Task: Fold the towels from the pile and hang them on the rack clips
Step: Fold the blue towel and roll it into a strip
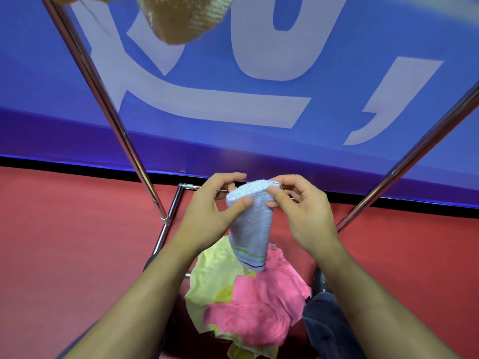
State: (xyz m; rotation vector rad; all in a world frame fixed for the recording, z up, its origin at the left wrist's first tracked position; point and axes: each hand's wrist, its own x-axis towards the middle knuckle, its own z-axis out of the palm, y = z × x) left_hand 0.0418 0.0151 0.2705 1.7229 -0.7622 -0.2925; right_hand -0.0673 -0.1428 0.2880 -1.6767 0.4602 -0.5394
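Observation:
A small pale-blue towel [251,224] with green and dark stripes at its lower end hangs folded between both hands, in front of me. My left hand [210,213] pinches its upper left edge between thumb and fingers. My right hand [300,211] pinches the upper right corner. Below them lies the pile on the floor: a yellow towel [212,278] and a pink towel [261,304]. A tan towel [181,16] hangs at the top of the view, its clip out of sight.
Two chrome rack poles slant outward, the left pole [103,99] and the right pole [414,164], joined by a low base bar [171,211]. A blue banner [233,73] with white letters stands behind, above red floor [64,242]. Dark clothing [329,320] lies to the right of the pile.

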